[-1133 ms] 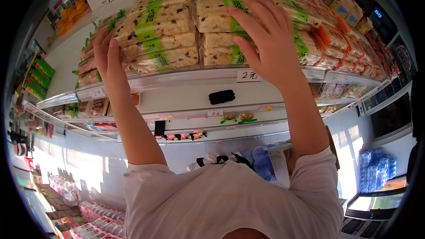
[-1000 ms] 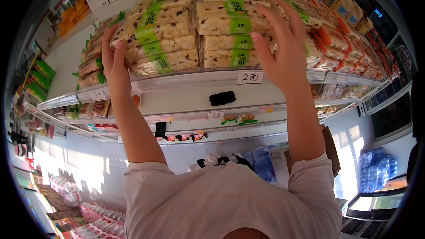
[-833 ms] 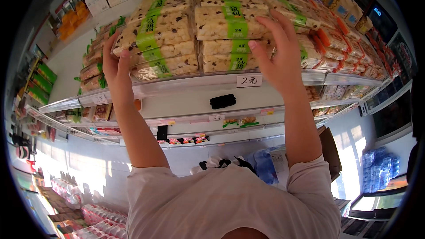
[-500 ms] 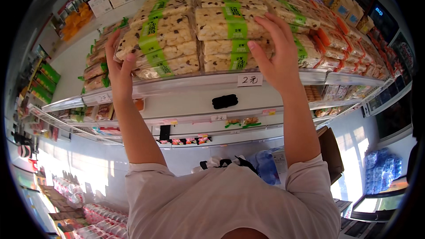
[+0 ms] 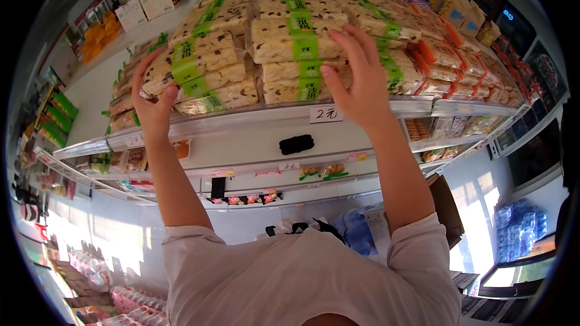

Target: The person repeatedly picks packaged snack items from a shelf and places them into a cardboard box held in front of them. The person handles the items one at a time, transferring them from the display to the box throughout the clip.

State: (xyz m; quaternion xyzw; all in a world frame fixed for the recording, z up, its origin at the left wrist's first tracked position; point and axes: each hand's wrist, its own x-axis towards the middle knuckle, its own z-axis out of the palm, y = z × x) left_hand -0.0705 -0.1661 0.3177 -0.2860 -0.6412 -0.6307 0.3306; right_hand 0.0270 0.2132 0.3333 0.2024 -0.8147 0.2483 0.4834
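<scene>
**Both hands on stacked snack packs, top shelf**

Spread wide, fingers fanned: right hand (image 5: 362,87) laid flat against the side of the middle stack of packs (image 5: 296,54), thumb at the front near the lower packs, nothing clenched or lifted clear. Left hand (image 5: 154,105) cupped round the end of the left stack (image 5: 205,72), thumb under, fingers curled over the outer pack; more a bracing hold than a carry. No pack seen free of the pile in either hand.

Nearest: pale long-sleeved top across the lower frame, forearms rising from it to the shelf.

Next out: shelf edge (image 5: 254,115), clear strip with a white price tag (image 5: 326,114) just under the right wrist. Packs cream-coloured with dark specks, green bands round the middle, piled several high and running back in rows. Front faces roughly flush with the edge; left stack slightly askew, leaning outward.

Judgement on progress: stocking or straightening well along. Shelf looks full, stacks mostly squared; left stack seems to need nudging into line. Cannot tell whether more packs wait to go up.

Further: orange-banded packs (image 5: 447,54) to the right on the same shelf, lower shelves (image 5: 266,175) with small items beneath, green boxes (image 5: 60,111) far left. Bundles of water bottles (image 5: 513,229) on the floor, far right, by bright glass.
</scene>
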